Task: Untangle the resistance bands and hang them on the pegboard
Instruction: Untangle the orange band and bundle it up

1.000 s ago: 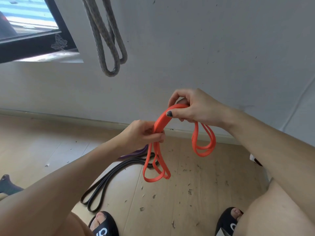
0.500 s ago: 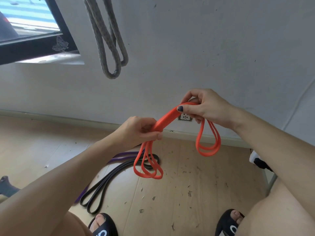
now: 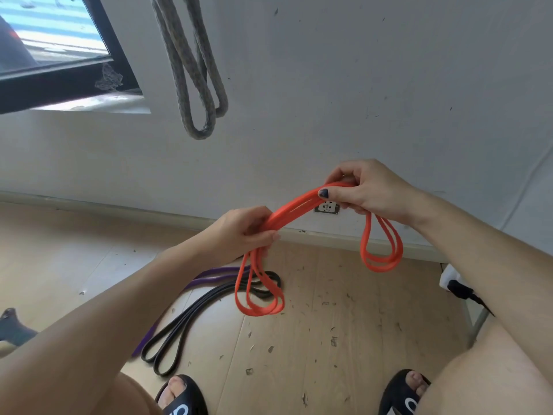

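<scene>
1. Your left hand [image 3: 244,232] is closed around a folded bundle of the flat orange rubber resistance band [image 3: 294,209], fingers curled over the strands and the thumb side pressed against them.
2. Your right hand [image 3: 366,191] pinches the same orange band at a higher point, thumb with a dark-painted nail on the near face and fingers wrapped over the top.
3. Between your two hands the orange strands run together as a short, slightly arched span, rising from left to right.
4. Below your left hand, two or three orange loops hang down in the air above the floor; below your right hand, two more loops hang, well apart from the first set.
5. The thin black rubber resistance band [image 3: 182,324] lies doubled on the pale wooden plank floor [image 3: 344,324], stretching from near your left foot toward the wall.
6. The purple rubber resistance band [image 3: 214,275] lies beside the black one on its left side, partly hidden by your left forearm; whether the two are tangled together you cannot tell.
7. A grey braided rope loop [image 3: 197,85] hangs against the white wall [image 3: 359,85], above and to the left of your hands.
8. A white wall socket [image 3: 326,208] sits low on the wall, just above the skirting, behind the orange span.
9. Your black slide sandals [image 3: 182,396] show at the bottom edge, and small bits of debris dot the floor.
</scene>
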Demonstrator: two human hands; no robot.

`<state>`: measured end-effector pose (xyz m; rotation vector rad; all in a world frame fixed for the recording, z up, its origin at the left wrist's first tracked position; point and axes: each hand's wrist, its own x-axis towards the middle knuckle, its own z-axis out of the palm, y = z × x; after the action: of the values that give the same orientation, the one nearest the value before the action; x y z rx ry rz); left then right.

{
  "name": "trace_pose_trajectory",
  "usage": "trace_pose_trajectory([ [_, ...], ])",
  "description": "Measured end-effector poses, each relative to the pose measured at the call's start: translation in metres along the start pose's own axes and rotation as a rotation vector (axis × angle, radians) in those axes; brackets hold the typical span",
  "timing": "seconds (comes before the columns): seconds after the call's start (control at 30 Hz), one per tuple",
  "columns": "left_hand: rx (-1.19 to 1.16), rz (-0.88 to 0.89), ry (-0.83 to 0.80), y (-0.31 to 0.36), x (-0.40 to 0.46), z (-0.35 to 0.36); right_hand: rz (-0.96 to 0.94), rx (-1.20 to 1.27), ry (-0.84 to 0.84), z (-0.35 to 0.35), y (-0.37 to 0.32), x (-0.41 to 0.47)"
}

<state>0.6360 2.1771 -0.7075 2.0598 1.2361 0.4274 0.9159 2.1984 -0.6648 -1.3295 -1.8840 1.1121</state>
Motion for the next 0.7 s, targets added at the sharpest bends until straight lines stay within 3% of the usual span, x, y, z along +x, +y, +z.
trace_pose_trajectory([
  [0.13,0.108,-0.015,-0.075,-0.0047,-0.002,-0.002,0.04,-0.049,-0.014,-0.0002,0.0047,0.0003],
  [0.37,-0.185,-0.046,-0.109,-0.0011,-0.0069,-0.0104,0.067,-0.069,-0.023,0.0004,0.0041,0.0007],
  [0.7,-0.195,-0.031,-0.207,0.0006,-0.0021,-0.0047,0.003,0.013,0.024,0.0004,-0.0025,-0.0018],
])
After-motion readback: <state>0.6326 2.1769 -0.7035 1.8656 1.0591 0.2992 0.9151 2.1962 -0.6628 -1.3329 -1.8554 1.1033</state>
